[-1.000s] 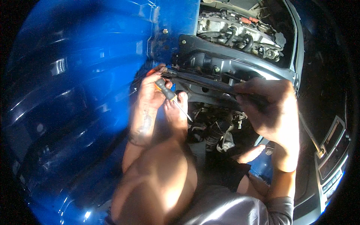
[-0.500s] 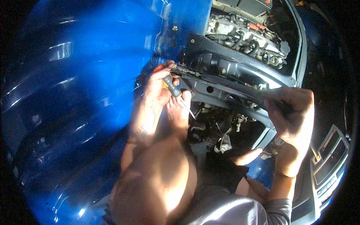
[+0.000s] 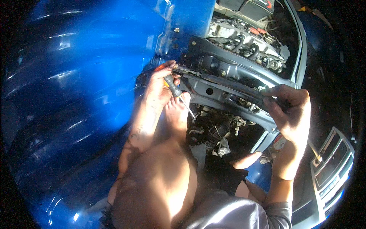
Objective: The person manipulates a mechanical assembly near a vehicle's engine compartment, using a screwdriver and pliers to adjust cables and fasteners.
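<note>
Since a second ago, hardly moved at the left: left hand still at the near end of the dark crossbar, screwdriver still tucked in the same fist. Right hand shifted outward along the bar, now at its far end. Judging from that: bar now held at both ends, probably being lifted or lined up rather than screwed.

Left hand: fingers curled, thumb and fingertips pinching the bar's end beside the blue fender, grey handle of the screwdriver trapped under the palm, thin shaft slanting down to the right. Forearm rising from the lower edge, wrist bent in.

Right hand: closed over the bar's far end, knuckles up, forearm coming up from the lower right.

Bar lying aslant across the open bay, engine behind it.
</note>
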The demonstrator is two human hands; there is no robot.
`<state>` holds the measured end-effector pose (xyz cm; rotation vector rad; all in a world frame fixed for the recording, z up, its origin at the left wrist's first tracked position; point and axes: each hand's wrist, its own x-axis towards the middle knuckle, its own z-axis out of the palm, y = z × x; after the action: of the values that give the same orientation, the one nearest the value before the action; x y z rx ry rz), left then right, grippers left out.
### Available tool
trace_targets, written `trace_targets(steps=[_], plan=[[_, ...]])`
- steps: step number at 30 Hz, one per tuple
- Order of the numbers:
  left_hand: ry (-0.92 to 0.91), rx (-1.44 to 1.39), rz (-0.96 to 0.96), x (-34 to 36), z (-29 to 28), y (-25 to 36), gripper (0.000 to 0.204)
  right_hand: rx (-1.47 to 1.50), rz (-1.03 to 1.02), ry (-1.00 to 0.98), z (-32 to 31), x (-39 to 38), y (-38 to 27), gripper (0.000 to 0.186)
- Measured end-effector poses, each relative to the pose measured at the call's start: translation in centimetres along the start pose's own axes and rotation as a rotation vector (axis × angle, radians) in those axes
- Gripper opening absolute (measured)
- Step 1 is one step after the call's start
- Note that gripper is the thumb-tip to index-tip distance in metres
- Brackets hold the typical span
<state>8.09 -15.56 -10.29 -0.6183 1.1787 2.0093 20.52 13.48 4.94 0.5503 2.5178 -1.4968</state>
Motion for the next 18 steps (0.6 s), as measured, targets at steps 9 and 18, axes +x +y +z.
trace_targets(steps=[9,18], plan=[[-0.01,0.2,0.114,1.2,2.6,-0.7,0.024,0.008,-0.119,0.238,0.4,-1.9,2.5,0.012],[-0.164,0.224,0.047,2.5,-0.6,1.4,0.023,-0.064,-0.032,0.168,-0.8,-2.8,2.4,0.023]])
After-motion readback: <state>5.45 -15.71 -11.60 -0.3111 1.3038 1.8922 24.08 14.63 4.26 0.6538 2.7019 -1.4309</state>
